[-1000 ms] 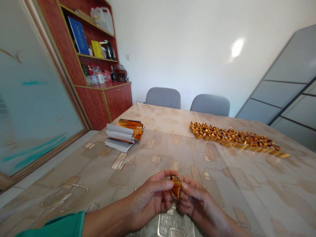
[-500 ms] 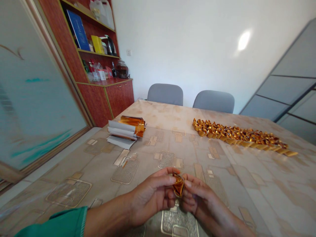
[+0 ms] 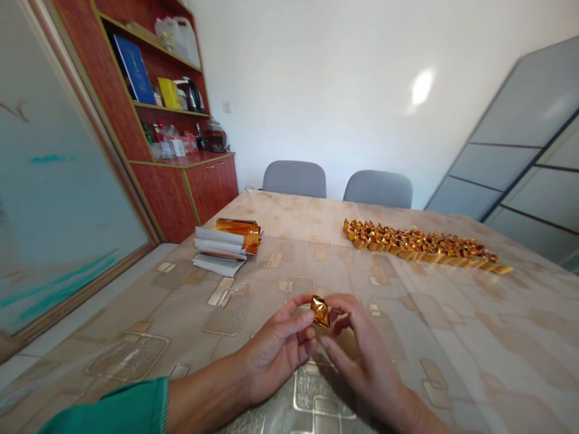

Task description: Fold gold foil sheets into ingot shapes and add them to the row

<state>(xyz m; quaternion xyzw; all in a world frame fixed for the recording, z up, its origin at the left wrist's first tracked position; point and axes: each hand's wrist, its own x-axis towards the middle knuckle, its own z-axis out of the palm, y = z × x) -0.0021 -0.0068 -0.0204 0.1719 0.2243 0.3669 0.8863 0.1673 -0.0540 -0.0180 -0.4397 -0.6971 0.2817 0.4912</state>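
- The table [image 3: 294,214] spreads across the view, its breadth likely letting supplies and folded work lie well apart; the surface looks smooth, patterned with pale blocks and round-cornered frames.
- Toward the right, a long band of gold folded pieces [image 3: 418,243] sits closely packed, probably to keep them gathered; they are shiny and angular, with a slanted, ribbed near side.
- Toward the left, a loose stack of sheets [image 3: 221,247] lies apart from the hands, presumably leaving elbow room; matt grey-white and glossy gold faces show.
- The left hand [image 3: 275,352] pinches the small gold piece [image 3: 320,311] by its edge, seemingly to steady it; the right hand [image 3: 371,355] is spread, thumb away from forefinger, though whether its fingertips touch is hard to tell.
- That piece, raised above the table between the hands, is crisp, mirror-bright and diamond-faced.
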